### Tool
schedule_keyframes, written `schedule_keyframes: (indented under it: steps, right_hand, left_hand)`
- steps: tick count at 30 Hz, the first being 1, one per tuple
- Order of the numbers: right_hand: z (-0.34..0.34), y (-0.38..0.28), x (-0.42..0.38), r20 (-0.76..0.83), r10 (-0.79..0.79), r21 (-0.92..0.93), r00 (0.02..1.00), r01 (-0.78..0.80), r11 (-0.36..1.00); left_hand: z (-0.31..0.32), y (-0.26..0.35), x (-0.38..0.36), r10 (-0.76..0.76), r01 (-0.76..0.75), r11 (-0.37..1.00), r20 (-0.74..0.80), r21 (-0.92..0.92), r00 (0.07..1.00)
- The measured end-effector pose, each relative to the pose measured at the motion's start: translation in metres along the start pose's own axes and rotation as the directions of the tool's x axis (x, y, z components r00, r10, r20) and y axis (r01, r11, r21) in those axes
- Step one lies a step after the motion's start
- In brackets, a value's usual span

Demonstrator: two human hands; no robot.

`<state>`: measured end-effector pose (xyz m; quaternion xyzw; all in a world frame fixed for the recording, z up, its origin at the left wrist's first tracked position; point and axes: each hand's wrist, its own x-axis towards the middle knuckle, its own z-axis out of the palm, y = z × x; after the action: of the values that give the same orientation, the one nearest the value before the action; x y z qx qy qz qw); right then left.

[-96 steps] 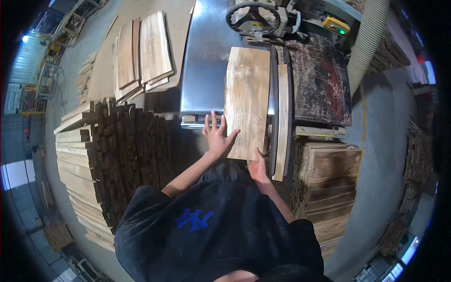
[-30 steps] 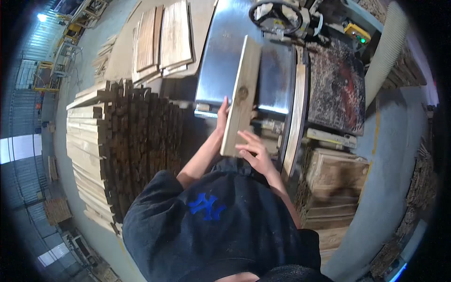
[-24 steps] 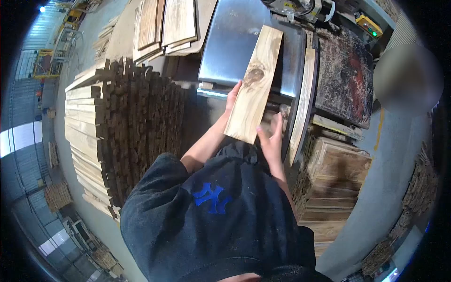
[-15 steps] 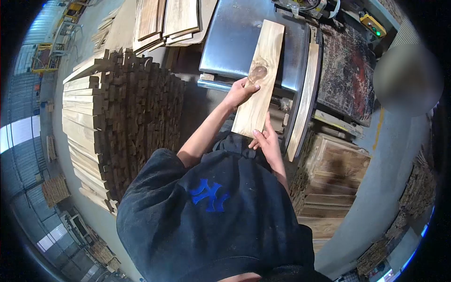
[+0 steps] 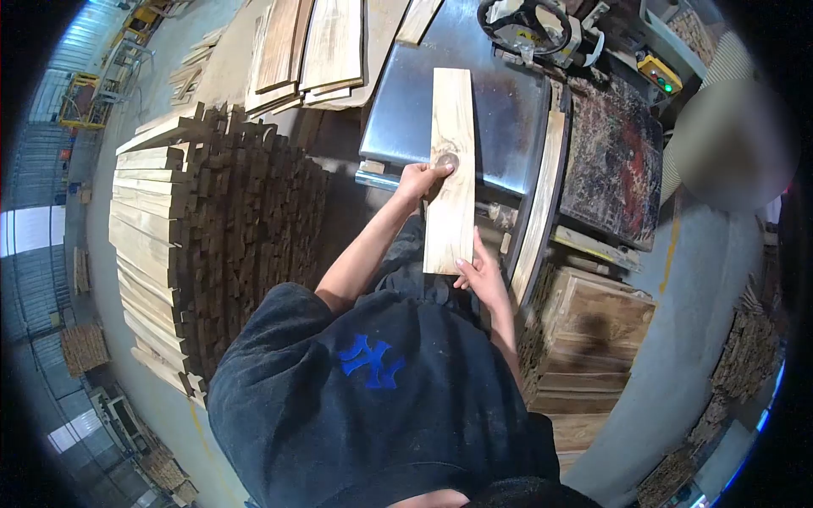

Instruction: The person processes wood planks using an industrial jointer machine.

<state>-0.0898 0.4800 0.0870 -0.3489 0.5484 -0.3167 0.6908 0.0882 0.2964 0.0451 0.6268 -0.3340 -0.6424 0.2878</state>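
Note:
A pale wooden board (image 5: pixel 452 216) with a dark round knot lies lengthwise in front of me, its far part over a shiny metal machine table (image 5: pixel 389 127). My left hand (image 5: pixel 422 183) grips the board's left edge near the knot, thumb on top. At the near right corner, my right hand (image 5: pixel 483 278) holds the board with its thumb on the upper face and a finger along the right edge. The fingers under the board are hidden.
A tall stack of boards (image 5: pixel 152 229) stands at my left. More boards (image 5: pixel 332 42) lie beyond it. A machine handwheel (image 5: pixel 525 25) sits at the back, a long wooden strip (image 5: pixel 542 186) along the table's right side, and stacked wide boards (image 5: pixel 601 317) at lower right.
The board has swung from a rightward slant to nearly straight ahead, its far end moving left and nearer. Both hands keep hold. The view has shifted, showing more of the handwheel.

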Motion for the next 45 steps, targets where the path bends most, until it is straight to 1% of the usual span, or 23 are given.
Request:
schedule_keyframes:
  steps: [5, 7, 9, 10, 11, 12, 14, 15, 17, 19, 20, 21, 23, 25, 27, 29, 31, 33, 35, 37, 39, 41, 45]
  right_hand:
    - [0.009, 0.006, 0.003, -0.144, 0.009, -0.008, 0.989, -0.010, 1.000]
    - [0.010, 0.040, 0.014, -0.181, -0.301, -0.172, 0.936, 0.271, 0.947]
    - [0.011, 0.046, 0.017, -0.215, -0.354, -0.131, 0.910, 0.332, 0.934]
    - [0.009, 0.037, 0.014, -0.214, -0.360, -0.139, 0.908, 0.336, 0.932]
    - [0.006, 0.029, 0.010, -0.156, -0.215, -0.080, 0.964, 0.204, 0.976]
    - [0.003, 0.021, 0.007, -0.091, -0.065, -0.030, 0.994, 0.063, 0.998]
    - [-0.003, 0.024, 0.010, -0.089, -0.176, -0.242, 0.980, 0.150, 0.959]
    - [-0.005, 0.023, 0.011, -0.085, -0.215, -0.309, 0.973, 0.179, 0.934]
    - [-0.009, 0.017, 0.011, -0.083, -0.209, -0.296, 0.974, 0.176, 0.939]
    - [-0.012, 0.014, 0.017, -0.076, -0.215, -0.282, 0.974, 0.186, 0.941]
    - [-0.016, 0.016, 0.019, -0.100, -0.212, -0.267, 0.972, 0.179, 0.947]
    - [-0.018, 0.017, 0.021, -0.133, -0.206, -0.249, 0.969, 0.169, 0.954]
    - [-0.020, 0.014, 0.022, -0.183, -0.197, -0.309, 0.963, 0.134, 0.942]
    - [-0.020, 0.019, 0.025, -0.287, -0.260, -0.277, 0.922, 0.180, 0.944]
    - [-0.013, 0.011, 0.024, -0.383, -0.336, -0.273, 0.861, 0.242, 0.931]
    - [-0.011, 0.023, 0.034, -0.475, -0.375, -0.257, 0.796, 0.281, 0.924]
    - [-0.011, 0.039, 0.045, -0.534, -0.348, -0.222, 0.771, 0.269, 0.937]
    - [-0.012, 0.064, 0.055, -0.474, -0.252, -0.134, 0.843, 0.214, 0.968]
    - [0.003, 0.042, 0.041, -0.343, 0.103, 0.185, 0.934, -0.041, 0.982]
    - [0.009, 0.043, 0.036, -0.144, 0.164, 0.401, 0.976, -0.094, 0.911]
    - [0.013, 0.058, 0.036, -0.143, 0.202, 0.637, 0.969, -0.067, 0.768]
    - [-0.007, 0.092, 0.045, -0.123, 0.256, 0.785, 0.959, -0.064, 0.616]
    - [-0.003, 0.078, 0.039, -0.284, 0.343, 0.854, 0.895, 0.073, 0.515]
  left_hand:
    - [0.009, -0.006, 0.009, 0.117, -0.108, 0.987, -0.070, 0.116, 0.991]
    - [0.011, -0.001, 0.010, 0.133, -0.118, 0.974, -0.063, 0.192, 0.989]
    - [0.010, -0.009, 0.022, 0.206, -0.199, 0.959, -0.013, 0.201, 0.979]
    - [0.009, 0.001, 0.016, 0.219, -0.218, 0.949, 0.021, 0.227, 0.976]
    - [0.006, 0.012, 0.010, 0.207, -0.211, 0.952, 0.042, 0.222, 0.977]
    - [-0.002, 0.018, 0.018, 0.277, -0.269, 0.853, 0.048, 0.448, 0.960]
    - [-0.024, 0.042, 0.037, 0.337, -0.339, 0.605, 0.154, 0.721, 0.929]
    - [-0.038, 0.065, 0.037, 0.321, -0.371, 0.502, 0.230, 0.781, 0.919]
    - [-0.066, 0.118, 0.035, 0.068, -0.375, 0.294, 0.372, 0.879, 0.926]
    - [-0.077, 0.148, 0.041, -0.035, -0.414, -0.044, 0.413, 0.909, 0.910]
    - [-0.083, 0.164, 0.041, -0.007, -0.359, 0.008, 0.359, 0.933, 0.933]
    - [-0.082, 0.187, 0.043, -0.096, -0.478, -0.071, 0.471, 0.875, 0.877]
    - [-0.065, 0.198, 0.055, 0.084, -0.495, -0.013, 0.494, 0.869, 0.865]
    - [-0.034, 0.177, 0.084, 0.333, -0.555, -0.304, 0.632, 0.774, 0.700]
    - [0.002, 0.122, 0.053, 0.868, -0.477, -0.222, 0.395, 0.850, 0.301]
    - [0.027, 0.050, 0.056, 0.941, -0.441, 0.072, 0.086, 0.895, 0.328]
    - [0.048, 0.011, 0.046, 0.852, -0.218, 0.275, -0.133, 0.936, 0.506]
    - [0.066, -0.012, 0.063, 0.868, -0.270, 0.269, -0.111, 0.924, 0.483]
    - [0.089, -0.023, 0.061, 0.843, -0.333, 0.323, -0.109, 0.886, 0.527]
    - [0.101, -0.016, 0.047, 0.788, -0.436, 0.319, 0.020, 0.842, 0.615]
    - [0.108, -0.009, 0.032, 0.740, -0.520, 0.272, 0.169, 0.809, 0.651]
    - [0.116, -0.014, 0.030, 0.798, -0.548, 0.238, 0.160, 0.802, 0.580]
    - [0.139, -0.007, 0.038, 0.817, -0.538, 0.194, 0.168, 0.821, 0.551]
